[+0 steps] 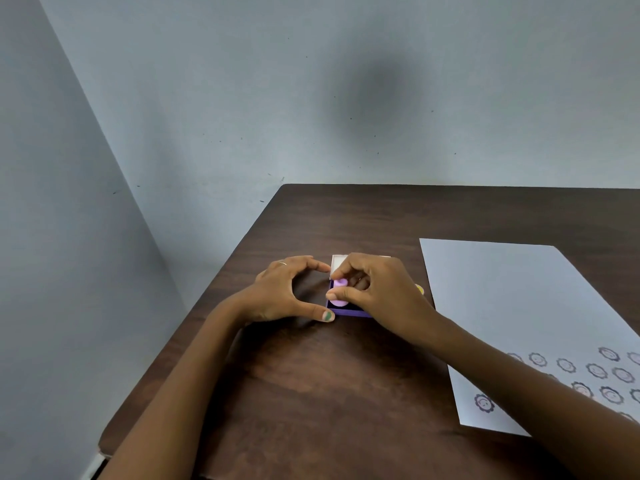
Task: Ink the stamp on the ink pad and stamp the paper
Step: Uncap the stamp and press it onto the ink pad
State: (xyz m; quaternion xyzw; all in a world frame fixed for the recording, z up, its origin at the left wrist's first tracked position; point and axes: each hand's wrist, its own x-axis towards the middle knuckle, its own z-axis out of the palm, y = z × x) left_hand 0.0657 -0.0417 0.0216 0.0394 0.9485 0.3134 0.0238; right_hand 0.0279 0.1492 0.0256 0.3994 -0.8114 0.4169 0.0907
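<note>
head: worn high | faces forward-down | close over table [346, 393] | wall [311, 98] behind

The stamp [338, 296] sits on the ink pad [346, 311], left of the paper [512, 299].

Plain room: bare grey walls [207, 98], dark wooden table [329, 375] in corner.

You had no readable text, label, brand or number before you; the paper [512, 306] bore only flower-shaped stamped marks [483, 402] with small faces, no letters.
</note>
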